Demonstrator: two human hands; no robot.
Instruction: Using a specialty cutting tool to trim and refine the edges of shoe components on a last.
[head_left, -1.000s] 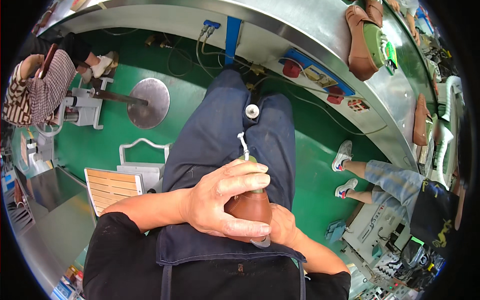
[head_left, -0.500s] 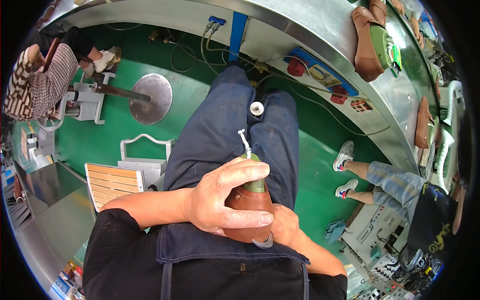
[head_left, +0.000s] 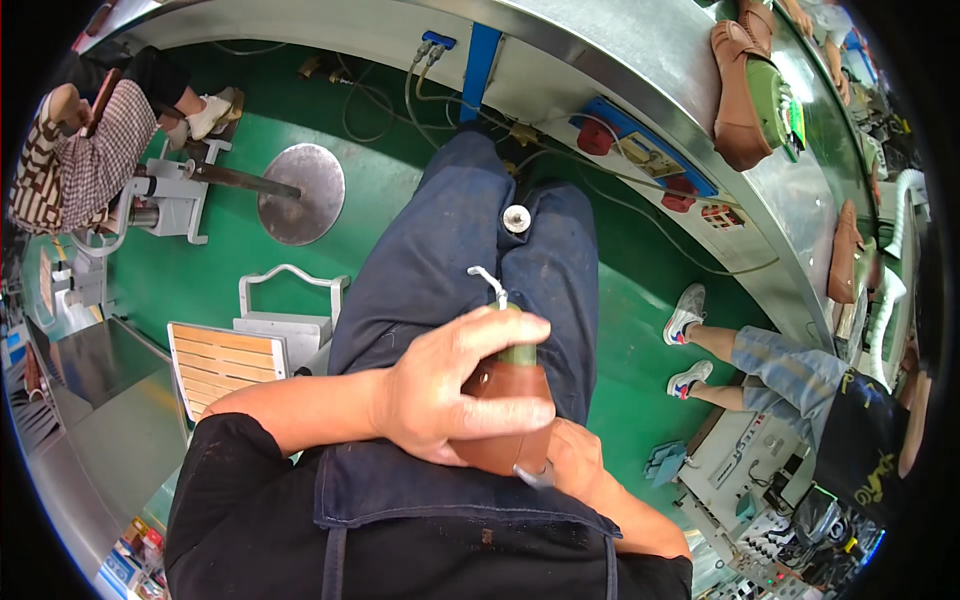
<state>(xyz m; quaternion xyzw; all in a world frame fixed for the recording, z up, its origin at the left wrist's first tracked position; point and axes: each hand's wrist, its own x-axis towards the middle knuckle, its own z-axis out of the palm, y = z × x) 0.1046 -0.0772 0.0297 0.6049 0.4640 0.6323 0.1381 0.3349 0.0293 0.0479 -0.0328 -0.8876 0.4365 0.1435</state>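
My left hand (head_left: 440, 385) is closed over a brown leather shoe (head_left: 505, 440), thumb and fingers spread across its upper. A green shoe last (head_left: 517, 354) shows in the shoe's opening, with a white cord (head_left: 488, 282) tied at its top. The shoe is held against my apron (head_left: 450, 490), above my lap. On its right side my right hand (head_left: 573, 452) is curled close against it, fingertips hidden behind. A grey curved metal piece (head_left: 534, 477) shows at the shoe's lower end, beside the right hand; I cannot tell what tool it belongs to.
A steel bench (head_left: 640, 60) curves ahead and right, bearing brown shoes on green lasts (head_left: 742, 95). A round metal base (head_left: 301, 195) and a wood-slatted stand (head_left: 228, 362) are at left. People sit on both sides. Cables (head_left: 410, 100) hang under the bench.
The shoe and my left hand have shifted slightly to the right, and the white cord has swung. The metal piece at the shoe's lower end has turned a little.
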